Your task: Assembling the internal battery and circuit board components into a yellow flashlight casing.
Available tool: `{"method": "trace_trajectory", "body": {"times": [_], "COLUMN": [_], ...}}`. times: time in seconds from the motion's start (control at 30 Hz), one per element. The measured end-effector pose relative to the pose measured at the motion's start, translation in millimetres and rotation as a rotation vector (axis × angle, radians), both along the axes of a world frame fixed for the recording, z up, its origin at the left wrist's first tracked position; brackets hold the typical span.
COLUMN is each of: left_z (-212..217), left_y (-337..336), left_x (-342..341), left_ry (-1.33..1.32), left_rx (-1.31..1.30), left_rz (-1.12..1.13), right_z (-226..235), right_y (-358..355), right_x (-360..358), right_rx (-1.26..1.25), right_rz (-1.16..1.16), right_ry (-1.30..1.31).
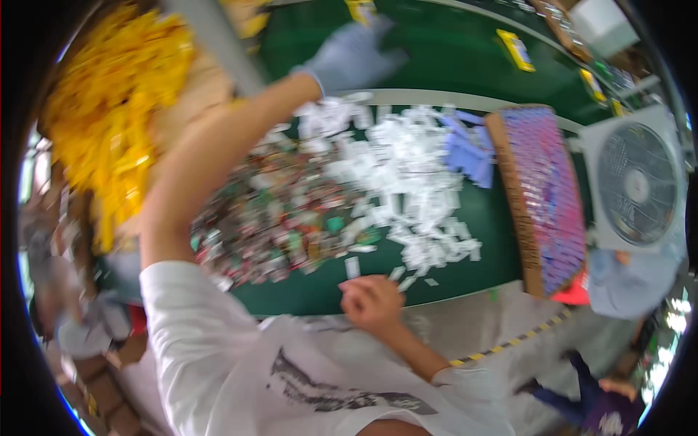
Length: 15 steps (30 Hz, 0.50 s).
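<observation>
My left hand (352,59), in a pale blue-grey glove, is stretched far out over the green conveyor belt (436,62). Its blurred fingers look spread, with a yellow packet (361,10) just beyond them. My bare right hand (372,301) is curled shut at the near edge of the green tabletop (465,280); whatever its fingers may hold is hidden. Beside it lies a single white slip (352,267). Ahead are a heap of white slips (407,160) and, to the left, a pile of small clear, red and green pieces (283,218), blurred.
Yellow packets (116,94) are heaped at far left, by a grey post (218,43). Right of the slips are lilac pieces (469,149), a cardboard box (518,203) of pink-purple items and a round fan (636,182). Another person (596,400) is at lower right.
</observation>
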State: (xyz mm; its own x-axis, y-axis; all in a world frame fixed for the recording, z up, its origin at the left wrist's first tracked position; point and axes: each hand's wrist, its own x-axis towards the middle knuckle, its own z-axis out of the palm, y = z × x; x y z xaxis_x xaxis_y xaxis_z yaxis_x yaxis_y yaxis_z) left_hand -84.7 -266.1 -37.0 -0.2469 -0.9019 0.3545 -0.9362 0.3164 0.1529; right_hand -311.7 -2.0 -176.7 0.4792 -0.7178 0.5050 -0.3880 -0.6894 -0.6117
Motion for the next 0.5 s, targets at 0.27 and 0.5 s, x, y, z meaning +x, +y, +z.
{"method": "trace_trajectory", "body": {"times": [0.27, 0.5], "left_z": [11, -39], "left_y": [274, 337], "left_x": [124, 322], "left_ry": [-0.001, -0.331], "left_rx": [-0.003, 0.198], "left_rz": [0.060, 0.816], "right_z": [3, 6], "right_y": [4, 3], "right_x": [-3, 1], "right_rx": [-0.071, -0.117], "right_rz": [-0.023, -0.182], "right_ry": [0.023, 0.001]}}
